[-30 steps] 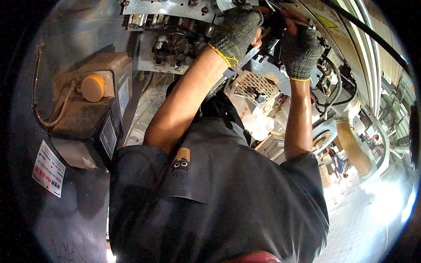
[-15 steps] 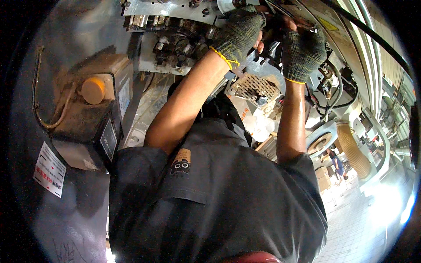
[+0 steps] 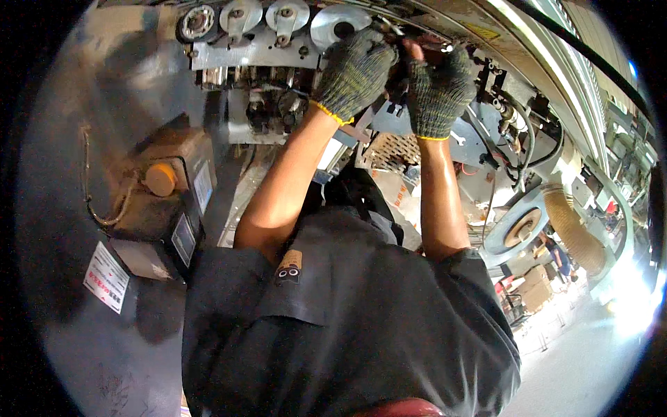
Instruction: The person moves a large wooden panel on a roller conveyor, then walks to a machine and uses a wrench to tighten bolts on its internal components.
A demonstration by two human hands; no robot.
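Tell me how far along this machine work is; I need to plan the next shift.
Done: nothing shows as finished. In hand: the gloved left hand and right hand meet on a small part high on the grey machine, beside a shiny disc; the part itself is hidden. What is left cannot be told.

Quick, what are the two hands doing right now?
Left hand: gloved, fingers curled against the grey metal machine; what it holds cannot be told.
Right hand: gloved, curled closed beside it; what it grips is hidden.
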